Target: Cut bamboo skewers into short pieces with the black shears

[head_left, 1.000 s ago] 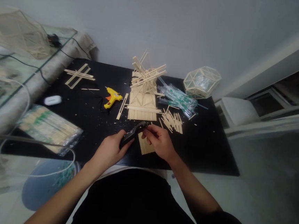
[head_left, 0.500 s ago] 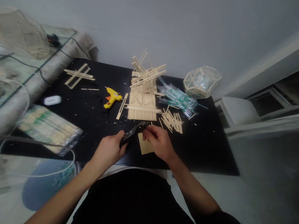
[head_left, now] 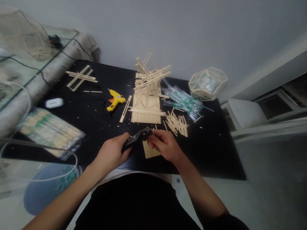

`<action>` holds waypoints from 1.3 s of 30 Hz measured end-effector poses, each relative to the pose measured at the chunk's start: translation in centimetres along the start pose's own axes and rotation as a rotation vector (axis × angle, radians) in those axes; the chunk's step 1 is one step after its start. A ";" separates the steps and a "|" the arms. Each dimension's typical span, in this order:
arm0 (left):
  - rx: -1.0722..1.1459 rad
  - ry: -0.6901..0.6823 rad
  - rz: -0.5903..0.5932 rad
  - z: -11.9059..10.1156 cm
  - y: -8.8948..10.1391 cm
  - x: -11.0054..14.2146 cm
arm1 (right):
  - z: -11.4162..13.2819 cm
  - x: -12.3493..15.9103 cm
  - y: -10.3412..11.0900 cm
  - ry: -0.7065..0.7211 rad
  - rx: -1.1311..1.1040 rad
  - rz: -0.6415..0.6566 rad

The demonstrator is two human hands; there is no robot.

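Observation:
My left hand [head_left: 114, 150] is closed around the handles of a dark pair of pliers [head_left: 136, 138], whose head points up and to the right. At that head, my right hand [head_left: 165, 144] has its thumb and fingers pinched together; what they hold is too small to make out. Partly under my right hand lies a small flat panel of wooden sticks [head_left: 149, 152]. Beyond the pliers is a larger stick panel [head_left: 145, 118], with loose sticks across it and a tangled stick frame [head_left: 152, 79] on its far end.
A yellow glue gun [head_left: 115, 100] lies left of the panel. Short cut sticks [head_left: 177, 124], clear plastic wrappers [head_left: 184, 100] and a faceted stick frame [head_left: 207, 84] are to the right. At left are a bagged stick bundle [head_left: 51, 133], a white case [head_left: 54, 102] and crossed sticks [head_left: 81, 77].
The pliers' head and my right hand have shifted slightly down and to the right together. My left hand keeps its hold on the handles.

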State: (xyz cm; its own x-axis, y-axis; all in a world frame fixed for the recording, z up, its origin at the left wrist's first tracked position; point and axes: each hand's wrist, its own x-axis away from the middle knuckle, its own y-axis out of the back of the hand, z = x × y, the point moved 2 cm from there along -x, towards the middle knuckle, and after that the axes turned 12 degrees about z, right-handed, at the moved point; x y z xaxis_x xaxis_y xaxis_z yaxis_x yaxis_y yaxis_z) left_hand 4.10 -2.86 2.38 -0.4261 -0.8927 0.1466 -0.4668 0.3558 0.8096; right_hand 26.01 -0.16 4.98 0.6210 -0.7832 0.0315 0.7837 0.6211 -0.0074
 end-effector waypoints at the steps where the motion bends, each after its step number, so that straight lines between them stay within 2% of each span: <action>1: 0.006 0.011 -0.003 0.0 0.0 0.0 | 0.1 0.0 0.0 -0.005 0.009 -0.007; 14: -0.020 0.135 0.017 -0.3 0.0 -0.2 | -0.2 -0.4 -1.0 -0.036 0.171 -0.158; 18: 0.031 0.154 0.010 -0.4 0.1 -0.3 | -1.1 -0.4 -1.4 -0.005 0.107 -0.284; 21: 0.027 0.143 -0.006 -0.5 0.1 -0.3 | -1.5 -0.2 -1.5 0.038 0.144 -0.363; 26: 0.054 0.110 0.007 -0.4 0.1 -0.1 | -1.2 -0.1 -1.5 0.042 0.208 -0.347; 39: 0.103 0.061 0.024 -0.1 0.6 -0.2 | -0.5 -0.2 -1.3 0.024 0.176 -0.261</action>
State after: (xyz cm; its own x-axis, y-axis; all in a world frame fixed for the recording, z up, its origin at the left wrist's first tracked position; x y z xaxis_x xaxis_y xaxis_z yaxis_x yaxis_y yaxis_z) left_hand 3.99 -2.49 2.87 -0.3914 -0.8977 0.2025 -0.5357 0.4012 0.7430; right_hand 24.86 -0.81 4.44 0.4009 -0.9160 -0.0143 0.9036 0.3927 0.1713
